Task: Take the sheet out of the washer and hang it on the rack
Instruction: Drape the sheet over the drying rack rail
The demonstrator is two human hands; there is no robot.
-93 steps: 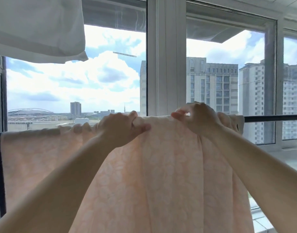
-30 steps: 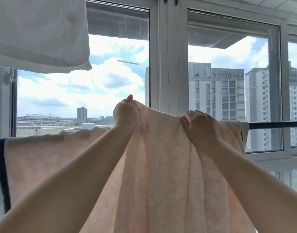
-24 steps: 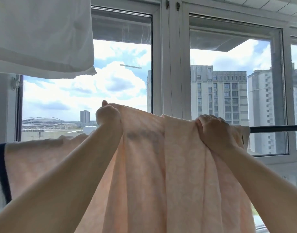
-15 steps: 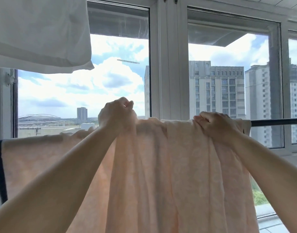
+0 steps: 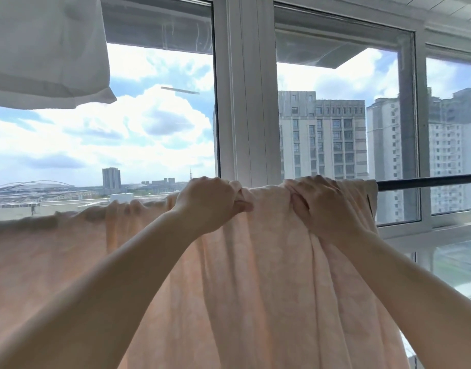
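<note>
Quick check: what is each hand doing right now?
Left hand: closed, gripping the sheet at the bar.
Right hand: closed, gripping the sheet's top edge.

White-framed windows (image 5: 242, 102), bright cloudy sky, tower blocks (image 5: 322, 134) outside, white cloth (image 5: 42, 49) overhead

1. Left forearm (image 5: 103, 283): bare from frame edge to wrist; no sleeve or cuff in view.
2. Right forearm (image 5: 404, 278): bare likewise; no sleeve in view.
3. Left hand (image 5: 210, 206): bare, seen from the back, knuckles + thumb visible; no glove, ring, watch or band seen.
4. Right hand (image 5: 322, 209): bare, seen from the back; no glove, ring or wristwear seen.
5. Upper arms, shoulders, clothing: out of frame, can't tell.
6. Nails: mostly hidden, no detail readable.
</note>
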